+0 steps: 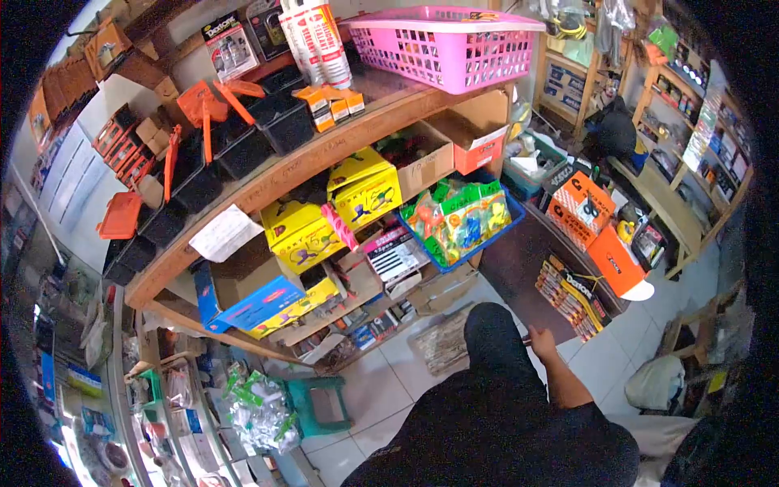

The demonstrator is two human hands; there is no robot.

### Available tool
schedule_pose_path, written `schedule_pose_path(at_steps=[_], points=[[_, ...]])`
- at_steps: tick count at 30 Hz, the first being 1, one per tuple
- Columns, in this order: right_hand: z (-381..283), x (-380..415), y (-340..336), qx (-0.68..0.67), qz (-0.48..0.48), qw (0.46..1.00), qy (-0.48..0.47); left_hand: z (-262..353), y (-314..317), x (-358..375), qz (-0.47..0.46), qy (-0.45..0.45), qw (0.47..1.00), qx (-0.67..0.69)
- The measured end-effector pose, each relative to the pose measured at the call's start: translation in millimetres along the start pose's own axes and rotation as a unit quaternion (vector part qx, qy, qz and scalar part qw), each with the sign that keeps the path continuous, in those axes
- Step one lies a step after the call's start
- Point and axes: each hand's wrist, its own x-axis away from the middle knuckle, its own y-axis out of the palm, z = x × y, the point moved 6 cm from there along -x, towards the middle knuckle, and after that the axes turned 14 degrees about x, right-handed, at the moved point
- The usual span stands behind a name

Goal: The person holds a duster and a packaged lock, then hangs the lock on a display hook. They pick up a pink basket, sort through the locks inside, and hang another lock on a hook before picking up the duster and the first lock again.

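My right hand is low at the right of centre, beside my dark-clothed leg. Its fingers are curled closed around something small and dark near the brown table's edge; what it is I cannot make out. Just beyond the hand, a flat pack marked Dartons with a row of orange and yellow items leans on the dark brown table. My left hand is out of the frame.
Wooden shelves hold yellow boxes, black bins and a pink basket. A blue tray carries bagged goods. Orange boxes stand on the table. A green stool is on the tiled floor. A dark-clothed person appears at back right.
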Motion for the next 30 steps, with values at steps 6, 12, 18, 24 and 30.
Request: schedule_pose_path(at_steps=[6, 12, 18, 24, 30], points=[[0, -42, -77, -0.096, 0.194, 0.976, -0.033, 23, -17, -10, -0.047, 0.003, 0.998, 0.028], [-169, -116, -212, -0.226, 0.326, 0.904, -0.159, 36, 9, -3, -0.091, -0.028, 0.993, 0.067], [-387, -77, -374, -0.194, 0.433, 0.703, -0.529, 161, -136, -88, 0.02, -0.222, 0.835, 0.502], [-540, -94, -463, -0.085, 0.297, 0.689, -0.656, 365, -220, -68, -0.09, 0.109, 0.983, -0.12], [-610, -115, -443, 0.091, 0.16, 0.635, -0.75, 386, -239, -72, 0.085, 0.203, 0.961, 0.168]])
